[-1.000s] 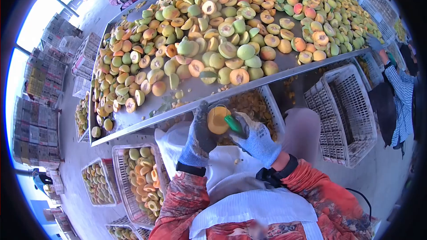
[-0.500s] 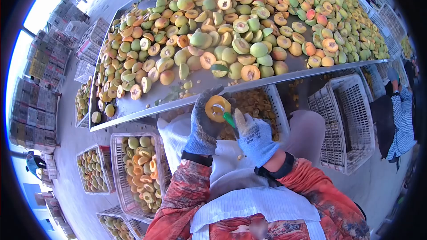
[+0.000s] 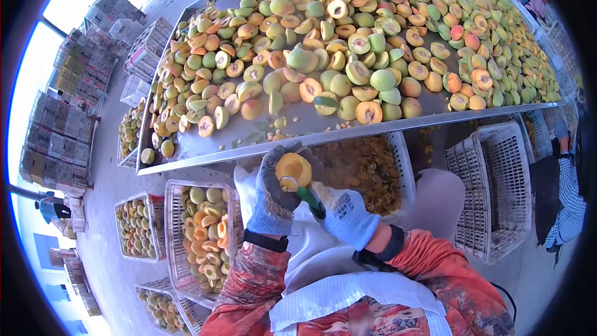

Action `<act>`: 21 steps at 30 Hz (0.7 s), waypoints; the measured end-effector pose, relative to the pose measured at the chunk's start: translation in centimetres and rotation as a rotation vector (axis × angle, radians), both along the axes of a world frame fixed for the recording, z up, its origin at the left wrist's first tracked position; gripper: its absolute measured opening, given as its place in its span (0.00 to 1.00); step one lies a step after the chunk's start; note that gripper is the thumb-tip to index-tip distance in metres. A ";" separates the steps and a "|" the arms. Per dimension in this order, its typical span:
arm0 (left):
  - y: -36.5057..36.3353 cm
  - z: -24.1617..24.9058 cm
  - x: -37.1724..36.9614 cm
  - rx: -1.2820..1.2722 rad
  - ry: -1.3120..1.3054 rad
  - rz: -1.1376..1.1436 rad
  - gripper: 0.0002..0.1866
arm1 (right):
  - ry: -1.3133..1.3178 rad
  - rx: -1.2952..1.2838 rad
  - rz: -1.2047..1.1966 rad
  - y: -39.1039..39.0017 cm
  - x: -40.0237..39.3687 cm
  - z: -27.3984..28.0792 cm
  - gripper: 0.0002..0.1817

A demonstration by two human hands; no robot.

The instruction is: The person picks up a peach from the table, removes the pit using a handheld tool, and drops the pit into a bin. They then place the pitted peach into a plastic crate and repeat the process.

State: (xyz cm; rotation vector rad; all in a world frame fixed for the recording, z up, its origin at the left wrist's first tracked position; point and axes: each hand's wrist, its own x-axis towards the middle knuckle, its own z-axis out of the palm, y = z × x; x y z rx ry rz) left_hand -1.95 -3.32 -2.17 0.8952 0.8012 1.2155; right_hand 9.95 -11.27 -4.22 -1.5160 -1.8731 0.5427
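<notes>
Centrally in the frame, cradles a halved fruit (image 3: 295,167) in gloved left fingers (image 3: 270,167), grips a green-handled, loop-tipped tool (image 3: 308,198) in right fingers (image 3: 326,193), below the fruit-laden tabletop (image 3: 200,149).

1 camera on the head looks forward and down. The hands (image 3: 351,213) are near, the bench (image 3: 193,158) beyond them.

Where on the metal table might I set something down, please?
Best at the near left of the metal table, on the bare strip between the heaped fruit and the near rim, though leaf scraps litter it. A smaller gap lies farther right along that rim, with fruit on both sides. The middle and far side are crowded.
</notes>
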 end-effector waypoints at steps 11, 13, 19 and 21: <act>8.6 -2.3 -17.3 0.069 1.049 0.193 0.11 | 0.065 -0.202 -0.269 -0.7 9.1 -2.2 0.22; 13.2 -1.6 -11.2 -0.133 0.889 0.174 0.11 | 0.083 -0.235 -0.279 -0.4 8.9 -1.8 0.22; 21.0 -6.6 0.8 -0.002 1.250 -0.089 0.30 | 0.102 -0.200 -0.328 -1.3 10.2 -0.3 0.26; 19.3 -7.2 2.7 0.348 1.700 -0.067 0.29 | 0.149 -0.161 -0.323 -1.8 10.7 -1.0 0.27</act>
